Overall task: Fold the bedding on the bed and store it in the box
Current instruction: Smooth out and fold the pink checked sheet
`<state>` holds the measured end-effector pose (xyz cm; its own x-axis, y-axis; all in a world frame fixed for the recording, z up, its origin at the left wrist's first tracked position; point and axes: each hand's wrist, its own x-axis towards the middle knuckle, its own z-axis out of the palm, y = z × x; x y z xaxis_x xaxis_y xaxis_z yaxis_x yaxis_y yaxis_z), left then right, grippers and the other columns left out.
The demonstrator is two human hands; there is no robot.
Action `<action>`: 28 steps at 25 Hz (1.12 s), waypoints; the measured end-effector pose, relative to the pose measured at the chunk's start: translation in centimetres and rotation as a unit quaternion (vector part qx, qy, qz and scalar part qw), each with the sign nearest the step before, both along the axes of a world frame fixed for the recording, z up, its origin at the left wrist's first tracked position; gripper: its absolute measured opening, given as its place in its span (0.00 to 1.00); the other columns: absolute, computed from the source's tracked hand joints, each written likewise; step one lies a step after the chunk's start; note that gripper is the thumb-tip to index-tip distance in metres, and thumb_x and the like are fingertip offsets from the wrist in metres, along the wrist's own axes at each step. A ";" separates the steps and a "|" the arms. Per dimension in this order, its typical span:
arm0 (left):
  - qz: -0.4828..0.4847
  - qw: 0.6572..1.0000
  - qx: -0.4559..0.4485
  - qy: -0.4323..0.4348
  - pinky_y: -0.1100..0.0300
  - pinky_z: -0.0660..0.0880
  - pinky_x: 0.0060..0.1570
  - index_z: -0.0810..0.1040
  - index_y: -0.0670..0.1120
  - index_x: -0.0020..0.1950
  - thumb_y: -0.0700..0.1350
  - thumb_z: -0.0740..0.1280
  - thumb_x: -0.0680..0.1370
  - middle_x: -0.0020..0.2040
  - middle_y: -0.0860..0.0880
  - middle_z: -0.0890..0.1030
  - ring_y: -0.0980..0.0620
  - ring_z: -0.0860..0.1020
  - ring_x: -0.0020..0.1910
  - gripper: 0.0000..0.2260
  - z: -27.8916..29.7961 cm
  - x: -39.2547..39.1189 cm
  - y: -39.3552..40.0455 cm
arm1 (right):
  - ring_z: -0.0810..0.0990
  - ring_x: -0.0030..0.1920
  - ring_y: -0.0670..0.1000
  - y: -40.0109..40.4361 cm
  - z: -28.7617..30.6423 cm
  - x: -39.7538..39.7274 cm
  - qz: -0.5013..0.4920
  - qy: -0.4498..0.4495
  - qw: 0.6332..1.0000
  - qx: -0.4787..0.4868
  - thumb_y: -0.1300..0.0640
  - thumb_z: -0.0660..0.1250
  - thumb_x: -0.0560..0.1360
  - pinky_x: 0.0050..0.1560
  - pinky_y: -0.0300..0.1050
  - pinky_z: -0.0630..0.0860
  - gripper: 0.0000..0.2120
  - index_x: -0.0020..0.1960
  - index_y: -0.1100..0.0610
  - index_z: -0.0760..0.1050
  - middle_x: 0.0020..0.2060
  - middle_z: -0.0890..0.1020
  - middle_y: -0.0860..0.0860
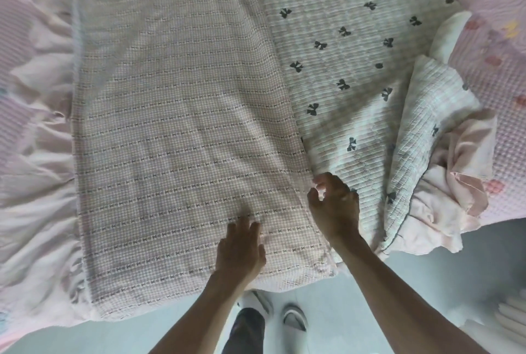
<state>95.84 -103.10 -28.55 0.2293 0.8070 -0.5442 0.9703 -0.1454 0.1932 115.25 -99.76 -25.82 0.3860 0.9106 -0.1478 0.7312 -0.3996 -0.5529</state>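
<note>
1. Quilt point(182, 114) spread flat on bed; folded-over half shows pink gingham weave with stitched stripes, underside point(350, 49) ribbed with dark bow print.
2. Left hand point(240, 248) flat, fingers straight, pressing gingham near front edge.
3. Right hand point(334, 208) loosely curled at fold edge; actual hold unclear.
4. Ruffled pink trim point(37, 183) bunched at left.

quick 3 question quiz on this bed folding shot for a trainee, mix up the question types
1. True or false: the left hand lies flat on the checked quilt side.
2. Which pattern lies under the right hand? A) bows B) stars C) plain
3. Fill in: the ruffled trim along the quilt is ____ in colour.

Key: 1 true; 2 A, the bow-print side; 3 pink.
</note>
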 end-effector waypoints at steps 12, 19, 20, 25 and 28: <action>-0.023 0.979 0.173 -0.106 0.39 0.68 0.67 0.68 0.49 0.75 0.51 0.63 0.79 0.77 0.42 0.62 0.40 0.63 0.75 0.24 -4.6 -3.2 9.4 | 0.81 0.52 0.60 19.1 -4.3 0.7 0.038 -0.059 0.992 -0.109 0.50 0.60 0.82 0.55 0.51 0.73 0.14 0.53 0.59 0.79 0.49 0.84 0.58; 0.063 0.992 0.110 -0.009 0.32 0.64 0.67 0.62 0.52 0.77 0.59 0.59 0.79 0.79 0.42 0.56 0.36 0.57 0.76 0.28 -2.3 1.2 9.8 | 0.78 0.49 0.51 17.8 -4.1 1.1 0.042 0.073 0.987 -0.140 0.45 0.66 0.78 0.53 0.50 0.74 0.19 0.61 0.57 0.72 0.49 0.79 0.48; 0.041 0.992 0.117 0.001 0.31 0.61 0.67 0.58 0.54 0.79 0.62 0.56 0.79 0.80 0.43 0.53 0.36 0.54 0.77 0.30 -2.5 1.7 8.7 | 0.79 0.47 0.51 16.4 -4.4 1.6 0.084 0.058 0.982 -0.159 0.45 0.66 0.77 0.50 0.50 0.76 0.17 0.59 0.56 0.73 0.46 0.79 0.47; 0.078 0.986 0.133 0.056 0.27 0.59 0.65 0.52 0.56 0.80 0.62 0.49 0.81 0.81 0.44 0.50 0.36 0.50 0.78 0.28 -3.1 3.4 2.8 | 0.77 0.35 0.52 10.6 -4.6 4.7 0.079 0.026 0.987 -0.139 0.50 0.63 0.80 0.33 0.45 0.68 0.08 0.46 0.54 0.72 0.35 0.78 0.48; 0.108 0.987 0.110 0.048 0.27 0.57 0.66 0.51 0.57 0.80 0.63 0.50 0.80 0.81 0.44 0.48 0.36 0.48 0.78 0.29 -2.5 4.8 0.9 | 0.76 0.33 0.47 6.2 -2.9 3.6 0.089 0.091 0.984 -0.122 0.46 0.66 0.79 0.32 0.43 0.69 0.12 0.47 0.54 0.71 0.34 0.79 0.45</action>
